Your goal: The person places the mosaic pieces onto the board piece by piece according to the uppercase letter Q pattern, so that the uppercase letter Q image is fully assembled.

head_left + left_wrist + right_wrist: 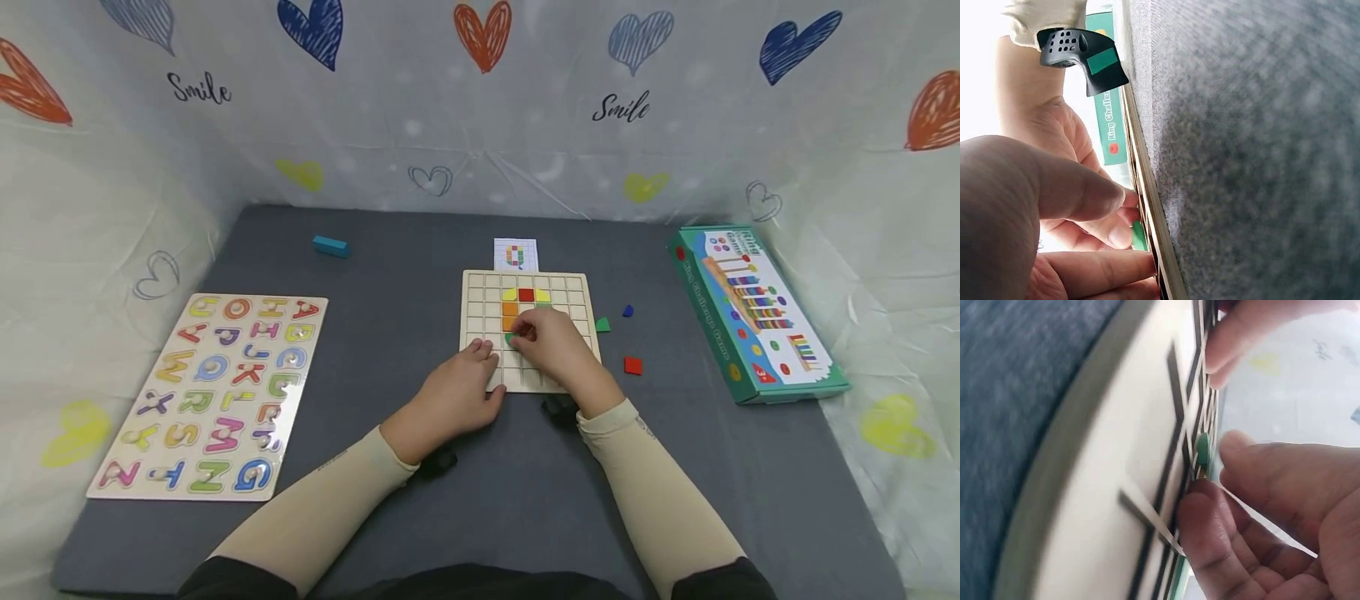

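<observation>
A pale wooden grid board (476, 325) lies at mid-table with yellow, red, orange and green tiles set in its upper squares. My right hand (551, 342) is over the middle of it, thumb and fingers bent around a small green tile (1204, 449) that touches the board. The same green tile (1139, 235) shows at the fingertips in the left wrist view. My left hand (461, 387) rests on the board's lower left edge, its fingers extended. A card with a colored letter pattern (515, 254) sits against the board's far edge.
Right of the board are a green piece (603, 325), a blue piece (627, 311) and a red square (633, 366). A teal block (332, 246) lies far left. An alphabet board (210, 400) is at left, a green game box (765, 317) at right.
</observation>
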`<state>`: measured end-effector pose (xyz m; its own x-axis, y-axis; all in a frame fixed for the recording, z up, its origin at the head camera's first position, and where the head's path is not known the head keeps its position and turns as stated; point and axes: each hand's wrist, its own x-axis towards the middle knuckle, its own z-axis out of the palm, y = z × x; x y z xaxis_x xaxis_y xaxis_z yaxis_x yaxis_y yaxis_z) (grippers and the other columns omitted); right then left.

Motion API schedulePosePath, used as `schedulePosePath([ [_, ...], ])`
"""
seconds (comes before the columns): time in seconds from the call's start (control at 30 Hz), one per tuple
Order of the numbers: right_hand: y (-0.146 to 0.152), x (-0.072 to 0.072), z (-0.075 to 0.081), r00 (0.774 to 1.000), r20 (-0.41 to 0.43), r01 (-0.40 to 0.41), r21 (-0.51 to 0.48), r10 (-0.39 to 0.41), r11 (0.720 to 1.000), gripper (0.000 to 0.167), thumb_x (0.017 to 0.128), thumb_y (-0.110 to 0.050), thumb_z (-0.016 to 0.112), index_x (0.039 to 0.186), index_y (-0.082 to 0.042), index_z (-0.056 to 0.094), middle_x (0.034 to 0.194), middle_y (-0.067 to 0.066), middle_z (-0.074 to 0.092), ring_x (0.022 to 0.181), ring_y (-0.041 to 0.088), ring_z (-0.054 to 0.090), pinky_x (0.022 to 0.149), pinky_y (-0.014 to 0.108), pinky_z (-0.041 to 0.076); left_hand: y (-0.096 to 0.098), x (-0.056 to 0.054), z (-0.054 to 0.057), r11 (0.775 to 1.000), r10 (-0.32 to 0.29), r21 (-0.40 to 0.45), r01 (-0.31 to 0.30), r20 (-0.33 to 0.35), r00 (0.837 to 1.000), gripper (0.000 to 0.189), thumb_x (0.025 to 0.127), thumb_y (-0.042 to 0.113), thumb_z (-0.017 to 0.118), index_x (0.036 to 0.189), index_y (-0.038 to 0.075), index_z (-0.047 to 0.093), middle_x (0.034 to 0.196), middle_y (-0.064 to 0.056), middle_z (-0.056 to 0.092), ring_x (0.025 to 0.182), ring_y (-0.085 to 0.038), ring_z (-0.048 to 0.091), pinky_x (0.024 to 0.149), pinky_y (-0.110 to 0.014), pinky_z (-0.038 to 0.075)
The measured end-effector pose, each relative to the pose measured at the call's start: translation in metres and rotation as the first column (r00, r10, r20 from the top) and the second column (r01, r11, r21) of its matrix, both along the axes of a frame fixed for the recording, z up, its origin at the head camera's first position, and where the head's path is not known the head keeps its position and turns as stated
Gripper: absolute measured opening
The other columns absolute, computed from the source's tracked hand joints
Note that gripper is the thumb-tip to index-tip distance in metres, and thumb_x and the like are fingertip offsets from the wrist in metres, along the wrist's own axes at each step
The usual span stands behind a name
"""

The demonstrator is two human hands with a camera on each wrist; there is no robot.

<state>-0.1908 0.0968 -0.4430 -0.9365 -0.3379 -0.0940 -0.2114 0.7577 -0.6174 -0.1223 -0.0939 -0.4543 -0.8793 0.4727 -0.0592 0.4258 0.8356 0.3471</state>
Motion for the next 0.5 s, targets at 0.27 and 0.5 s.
schedulePosePath([
  [0.27, 0.0049, 0.0025, 0.0003, 0.996, 0.005, -0.094, 0.036, 0.094, 0.995, 0.014, 0.097, -0.001, 0.076, 0.11, -0.002, 0.081, 0.101, 0.012, 0.072, 0.086, 0.023, 0.064, 0.079, 0.038, 0.057, -0.0003, 0.0015, -0.0013, 1.0, 0.007, 0.001, -0.007, 0.006, 1.0, 0.055, 0.107, 0.033, 0.065, 0.148, -0.003, 0.065, 0.161, -0.022, 0.056, 0.156, -0.037, 0.049, 0.126, -0.05, 0.045],
  [0.5, 0.0012, 0.0048, 0.0006, 0.987, -0.072, -0.134, 0.092, 0.141, 0.987, 0.015, 0.097, -0.002, 0.075, 0.111, -0.001, 0.081, 0.104, 0.012, 0.074, 0.087, 0.023, 0.065, 0.084, 0.041, 0.059, 0.0, 0.0003, -0.0016, 1.0, 0.0, -0.001, 0.0, 0.003, 1.0, 0.055, 0.107, 0.032, 0.065, 0.149, -0.003, 0.064, 0.161, -0.023, 0.056, 0.156, -0.037, 0.049, 0.126, -0.049, 0.045],
])
